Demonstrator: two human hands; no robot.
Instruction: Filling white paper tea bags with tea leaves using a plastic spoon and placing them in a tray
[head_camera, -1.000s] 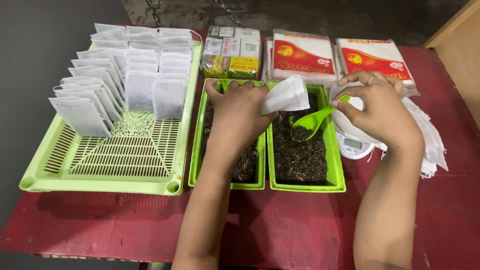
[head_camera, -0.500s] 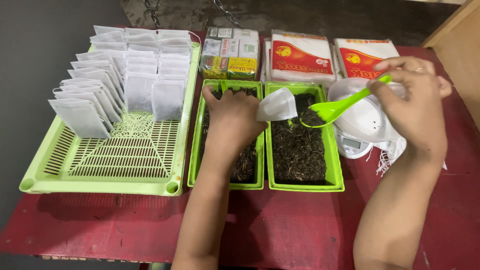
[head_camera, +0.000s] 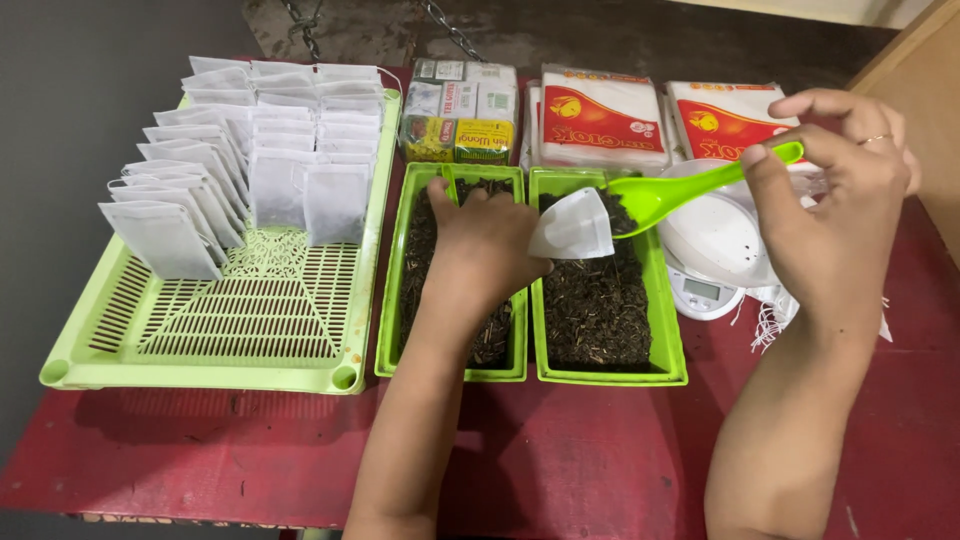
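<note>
over the right green tray of dark loose tea (head_camera: 606, 300), the left hand (head_camera: 482, 245) pinches a small white filter bag (head_camera: 573, 226) mouth-up, while the right hand (head_camera: 835, 205) grips a green plastic scoop (head_camera: 668, 189), its bowl tipped at the opening.

A small white filter bag (head_camera: 573, 226) hung open-mouthed above the right tea tray. A green plastic scoop (head_camera: 672, 188), loaded with dark tea, tilted at its mouth.
</note>
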